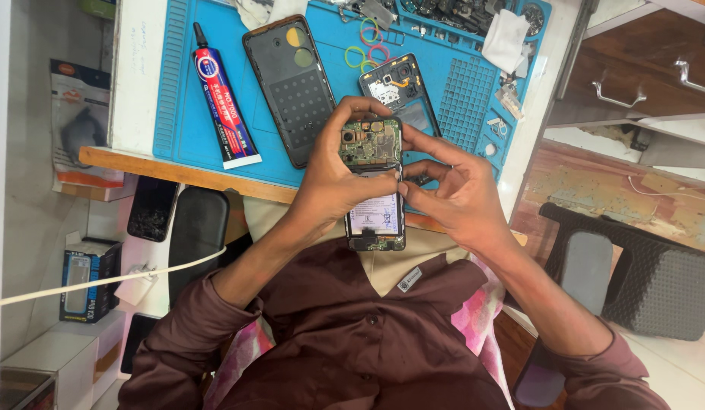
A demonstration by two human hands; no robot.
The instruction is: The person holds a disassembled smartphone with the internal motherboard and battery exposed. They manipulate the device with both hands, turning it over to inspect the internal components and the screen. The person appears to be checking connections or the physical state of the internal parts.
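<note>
My left hand grips an opened phone from its left side, over my lap. The phone's back is off, so the green circuit board at its far end and the white-labelled battery show. My right hand is at the phone's right edge, thumb and fingertips pinched against its middle. Whether something small sits between those fingertips is too small to tell.
A blue work mat covers the bench ahead. On it lie a glue tube, a black back cover, a second stripped phone, coloured rubber bands and a white cloth. Drawers and a dark chair stand at right.
</note>
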